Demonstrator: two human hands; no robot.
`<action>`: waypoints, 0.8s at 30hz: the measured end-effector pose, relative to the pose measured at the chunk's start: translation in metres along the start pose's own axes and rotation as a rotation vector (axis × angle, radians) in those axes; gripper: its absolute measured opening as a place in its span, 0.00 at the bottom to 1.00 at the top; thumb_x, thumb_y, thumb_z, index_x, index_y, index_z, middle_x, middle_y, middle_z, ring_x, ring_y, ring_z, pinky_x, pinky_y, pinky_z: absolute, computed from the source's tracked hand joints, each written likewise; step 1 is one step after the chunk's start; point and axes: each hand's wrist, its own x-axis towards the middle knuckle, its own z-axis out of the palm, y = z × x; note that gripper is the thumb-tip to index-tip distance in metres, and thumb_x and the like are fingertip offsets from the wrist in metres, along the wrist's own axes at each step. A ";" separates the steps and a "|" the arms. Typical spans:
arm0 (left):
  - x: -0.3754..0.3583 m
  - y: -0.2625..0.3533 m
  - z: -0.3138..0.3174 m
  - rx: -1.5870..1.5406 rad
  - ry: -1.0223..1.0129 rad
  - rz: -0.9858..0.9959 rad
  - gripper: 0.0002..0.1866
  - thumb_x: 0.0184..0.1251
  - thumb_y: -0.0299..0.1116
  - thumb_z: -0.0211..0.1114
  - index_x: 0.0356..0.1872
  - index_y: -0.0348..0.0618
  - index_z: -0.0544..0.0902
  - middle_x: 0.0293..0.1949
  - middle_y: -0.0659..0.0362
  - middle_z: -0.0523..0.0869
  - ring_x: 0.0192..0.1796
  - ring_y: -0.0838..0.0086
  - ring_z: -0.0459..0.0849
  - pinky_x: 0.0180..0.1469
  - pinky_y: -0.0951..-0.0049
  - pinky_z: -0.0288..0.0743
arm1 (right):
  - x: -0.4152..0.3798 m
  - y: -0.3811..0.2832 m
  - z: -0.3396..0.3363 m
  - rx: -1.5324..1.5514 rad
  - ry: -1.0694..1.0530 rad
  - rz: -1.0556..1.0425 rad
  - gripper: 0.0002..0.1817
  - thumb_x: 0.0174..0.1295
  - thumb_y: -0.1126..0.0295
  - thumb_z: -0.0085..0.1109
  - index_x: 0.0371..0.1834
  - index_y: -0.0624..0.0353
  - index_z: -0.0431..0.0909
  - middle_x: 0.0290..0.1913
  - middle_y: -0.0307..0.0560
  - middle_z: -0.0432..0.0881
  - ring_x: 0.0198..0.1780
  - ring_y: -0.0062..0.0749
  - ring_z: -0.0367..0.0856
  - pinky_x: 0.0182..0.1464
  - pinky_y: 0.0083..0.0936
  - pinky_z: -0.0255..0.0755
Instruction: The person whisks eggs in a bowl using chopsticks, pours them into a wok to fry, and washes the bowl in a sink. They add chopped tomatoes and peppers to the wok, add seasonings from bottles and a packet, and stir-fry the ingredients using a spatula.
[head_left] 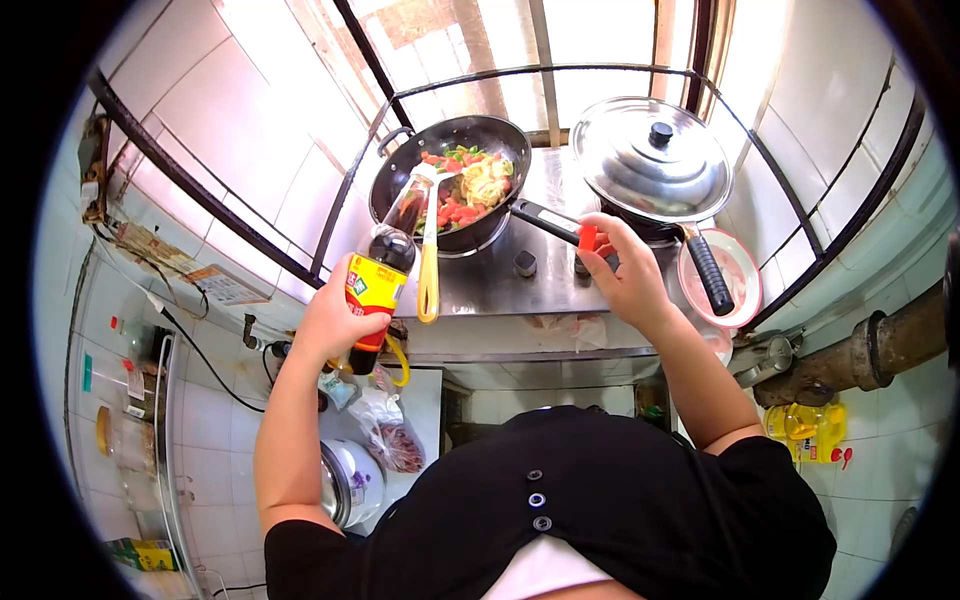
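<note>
My left hand (pixel 342 322) is wrapped around a dark sauce bottle (pixel 378 284) with a yellow and red label. The bottle is tilted, its neck pointing at the wok (pixel 512 148). Between the fingertips of my right hand (pixel 634 268) is a red bottle cap (pixel 588 238), just over the end of the wok's black handle (pixel 545 217). Inside the wok lie red chunks, green pieces and yellow, egg-like food (pixel 484 182). A spatula (pixel 429 275) with a yellow handle leans across the wok's near rim, beside the bottle.
A second pan with a steel lid (pixel 655 150) stands at the right of the stove (pixel 480 295). Its black handle (pixel 708 272) reaches over a red-rimmed bowl (pixel 752 295). A black metal rail (pixel 545 68) curves behind. Below left are plastic bags (pixel 385 420) and a pot (pixel 358 482).
</note>
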 end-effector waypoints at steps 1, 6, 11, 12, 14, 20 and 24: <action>0.006 0.004 -0.002 0.063 0.023 -0.007 0.50 0.41 0.44 0.75 0.68 0.38 0.63 0.51 0.43 0.82 0.54 0.54 0.83 0.57 0.64 0.75 | -0.003 0.005 0.000 -0.002 0.006 0.033 0.18 0.62 0.74 0.61 0.55 0.59 0.73 0.39 0.49 0.78 0.36 0.34 0.80 0.40 0.28 0.75; 0.036 0.003 -0.004 0.184 -0.006 -0.076 0.50 0.40 0.45 0.75 0.69 0.42 0.63 0.51 0.43 0.83 0.53 0.52 0.82 0.56 0.61 0.75 | -0.009 0.013 -0.003 0.055 -0.004 0.056 0.18 0.62 0.74 0.61 0.55 0.59 0.73 0.41 0.49 0.78 0.37 0.35 0.79 0.39 0.29 0.75; 0.050 0.024 -0.011 0.298 -0.051 -0.159 0.49 0.40 0.44 0.74 0.68 0.41 0.65 0.52 0.45 0.82 0.53 0.54 0.82 0.57 0.63 0.75 | -0.009 0.011 -0.010 0.051 -0.037 0.041 0.18 0.62 0.75 0.60 0.55 0.59 0.72 0.42 0.49 0.78 0.36 0.38 0.79 0.40 0.29 0.76; 0.053 0.022 -0.011 0.319 -0.048 -0.161 0.48 0.40 0.44 0.74 0.67 0.42 0.65 0.51 0.45 0.82 0.53 0.54 0.83 0.56 0.63 0.75 | -0.009 0.011 -0.010 0.054 -0.037 0.030 0.18 0.62 0.75 0.60 0.55 0.59 0.72 0.43 0.50 0.78 0.36 0.38 0.79 0.40 0.29 0.76; 0.056 0.022 -0.012 0.355 -0.040 -0.164 0.47 0.39 0.44 0.74 0.66 0.43 0.66 0.50 0.45 0.83 0.52 0.54 0.83 0.55 0.63 0.75 | -0.008 0.013 -0.010 0.060 -0.037 0.005 0.18 0.62 0.75 0.60 0.55 0.58 0.72 0.43 0.50 0.78 0.37 0.40 0.80 0.40 0.30 0.76; 0.059 0.026 -0.017 0.429 -0.047 -0.181 0.46 0.38 0.45 0.74 0.65 0.44 0.67 0.47 0.45 0.84 0.49 0.51 0.83 0.53 0.61 0.77 | -0.005 0.017 -0.013 0.064 -0.057 -0.014 0.19 0.62 0.75 0.60 0.56 0.58 0.72 0.42 0.50 0.78 0.38 0.41 0.81 0.39 0.31 0.77; 0.061 0.033 -0.019 0.496 -0.065 -0.192 0.47 0.38 0.46 0.73 0.66 0.43 0.66 0.47 0.44 0.84 0.49 0.51 0.83 0.52 0.59 0.77 | -0.005 0.015 -0.015 0.086 -0.068 0.000 0.19 0.62 0.76 0.60 0.56 0.58 0.72 0.42 0.50 0.78 0.38 0.40 0.81 0.40 0.31 0.77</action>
